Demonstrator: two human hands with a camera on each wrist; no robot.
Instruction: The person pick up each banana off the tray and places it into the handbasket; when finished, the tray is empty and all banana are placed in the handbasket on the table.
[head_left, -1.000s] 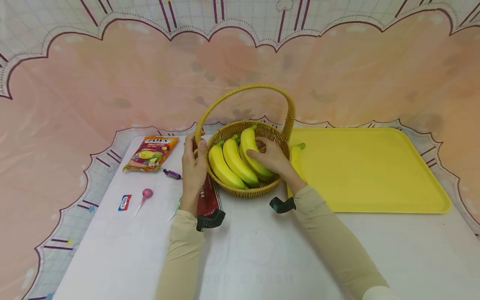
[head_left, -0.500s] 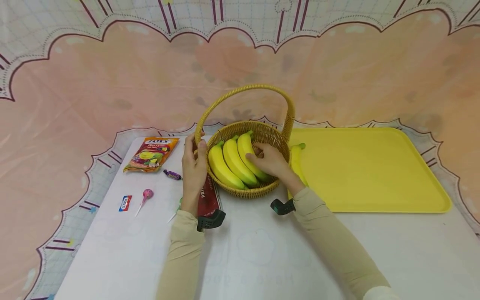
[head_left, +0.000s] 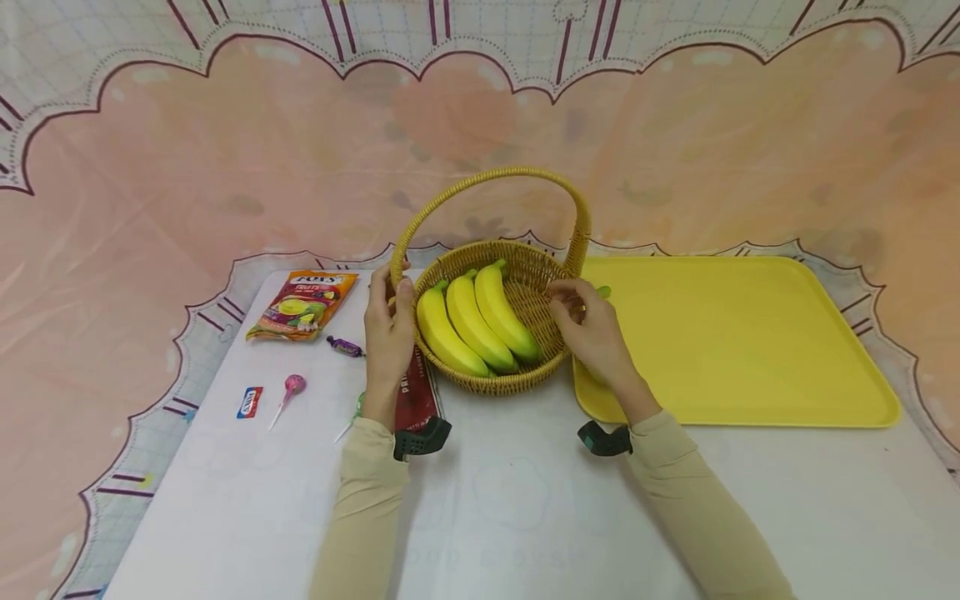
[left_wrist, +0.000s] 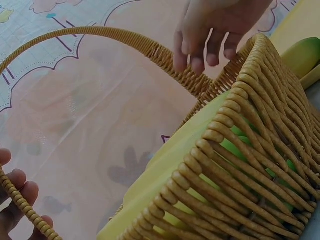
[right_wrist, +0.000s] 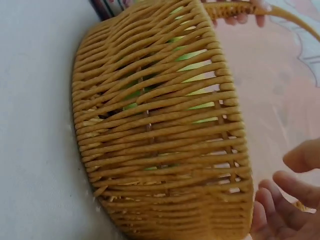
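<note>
A wicker basket (head_left: 532, 302) with a tall arched handle (head_left: 491, 173) stands upright on the white table. Three bananas (head_left: 480, 325) lie side by side in its left part. My left hand (head_left: 388, 333) grips the handle's left base, its fingers behind the cane and its thumb in front. Over the right rim hovers my right hand (head_left: 596, 329), holding nothing, fingers loosely bent; the left wrist view shows this right hand (left_wrist: 215, 30) from across the basket. Another banana (head_left: 603, 292) lies beside the basket on the tray's left edge, mostly hidden by the right hand.
The yellow tray (head_left: 750, 342) takes up the table's right side. Left of the basket lie a candy bag (head_left: 303, 308), a purple wrapped candy (head_left: 346, 347), a pink lollipop (head_left: 295, 384), a small wrapped sweet (head_left: 250, 402) and a green lollipop (head_left: 358, 406). A red packet (head_left: 420, 404) shows beside the left wrist.
My right hand lowered the third banana beside the other two, let go of it and moved right to the rim. The left hand has stayed on the handle.
</note>
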